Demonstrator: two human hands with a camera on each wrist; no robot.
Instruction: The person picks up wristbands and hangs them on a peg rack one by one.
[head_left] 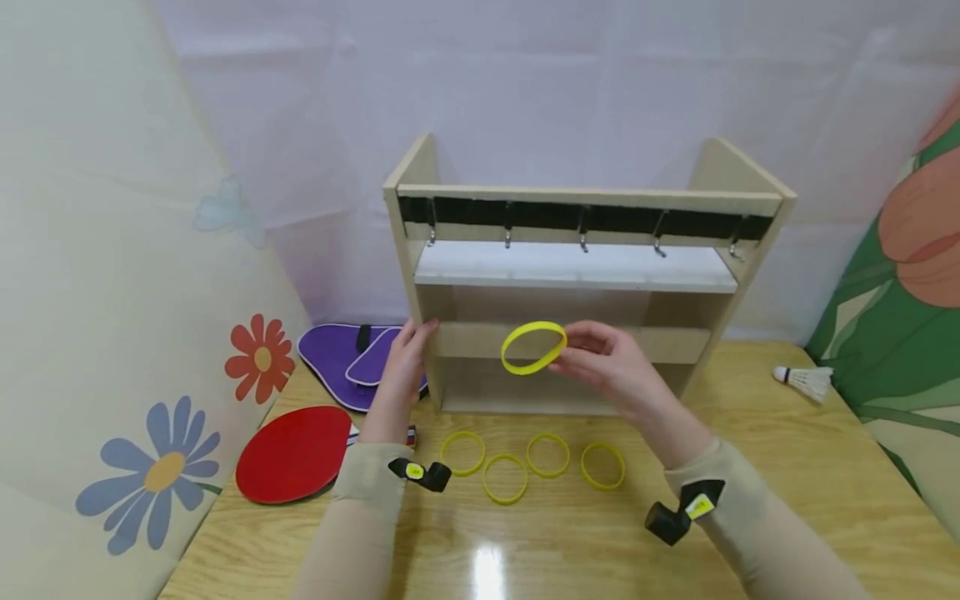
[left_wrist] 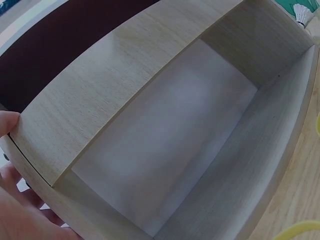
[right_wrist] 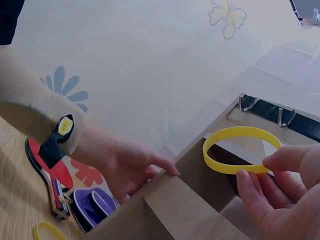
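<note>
My right hand (head_left: 603, 362) pinches a yellow silicone wristband (head_left: 534, 347) between thumb and fingers, in front of the wooden shelf's middle. In the right wrist view the same wristband (right_wrist: 241, 169) is an open loop. My left hand (head_left: 405, 367) grips the shelf's left side panel (left_wrist: 35, 175), with the thumb (left_wrist: 9, 121) on the inner side and the fingers round the outside. A row of several metal hooks (head_left: 583, 242) hangs from a black strip (head_left: 547, 215) along the upper front of the wooden shelf (head_left: 570, 342); no band hangs on them.
Several yellow wristbands (head_left: 506, 502) lie on the wooden table (head_left: 570, 550) before the shelf. A red table tennis bat (head_left: 292, 454) and a purple case (head_left: 330, 354) lie at the left. A shuttlecock (head_left: 806, 381) lies at the right.
</note>
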